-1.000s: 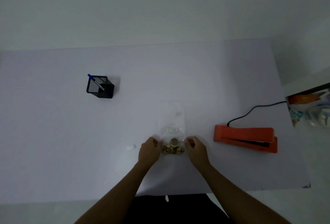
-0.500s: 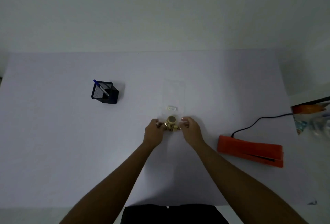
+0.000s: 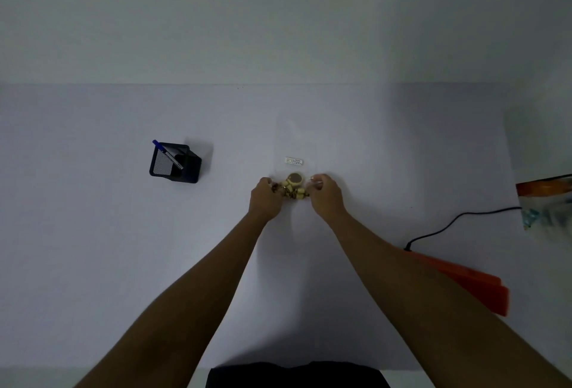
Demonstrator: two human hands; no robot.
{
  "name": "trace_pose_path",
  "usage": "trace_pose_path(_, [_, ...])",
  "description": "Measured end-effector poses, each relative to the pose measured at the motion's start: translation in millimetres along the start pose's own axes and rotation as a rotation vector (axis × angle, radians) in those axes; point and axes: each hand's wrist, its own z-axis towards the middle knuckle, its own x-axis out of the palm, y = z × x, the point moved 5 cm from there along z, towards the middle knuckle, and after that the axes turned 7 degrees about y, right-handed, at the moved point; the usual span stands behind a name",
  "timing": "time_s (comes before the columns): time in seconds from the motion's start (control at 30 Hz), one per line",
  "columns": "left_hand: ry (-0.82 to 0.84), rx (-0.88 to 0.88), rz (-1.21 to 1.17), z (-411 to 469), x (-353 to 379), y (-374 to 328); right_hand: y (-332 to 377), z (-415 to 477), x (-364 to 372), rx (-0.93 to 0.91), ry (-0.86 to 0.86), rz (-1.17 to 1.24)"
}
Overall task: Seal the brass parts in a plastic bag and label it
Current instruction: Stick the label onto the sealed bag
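Observation:
A clear plastic bag [image 3: 296, 140] lies flat on the white table [image 3: 93, 248], stretching away from me. A small white label [image 3: 293, 161] is stuck on it. A cluster of brass parts [image 3: 292, 187] sits inside the bag's near end. My left hand [image 3: 265, 199] pinches the bag at the left of the parts. My right hand [image 3: 325, 196] pinches it at the right of them. Both arms reach forward from the table's near edge.
A black mesh pen holder [image 3: 175, 163] with a blue pen [image 3: 167, 154] stands to the left. An orange heat sealer [image 3: 470, 282] with a black cable [image 3: 448, 225] lies at the right, partly behind my right arm. Packaged items [image 3: 544, 202] sit beyond the table's right edge.
Both hands have pushed the bag with the brass parts away from me across the table, keeping their grip on either side. The camera view has shifted.

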Motion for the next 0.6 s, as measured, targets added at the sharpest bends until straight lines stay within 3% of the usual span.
trace_pose_path(0.23, [-0.041,-0.032,0.021,-2,3,-4,2,6,-1,-0.009,0.002,-0.016])
trace_pose_path(0.43, [-0.085,-0.098,0.265,-17,1,-7,9,-15,-8,-0.005,0.013,0.016])
trace_pose_path(0.6, [-0.055,0.093,0.269,-52,7,-19,13,-57,-23,-0.058,-0.033,0.075])
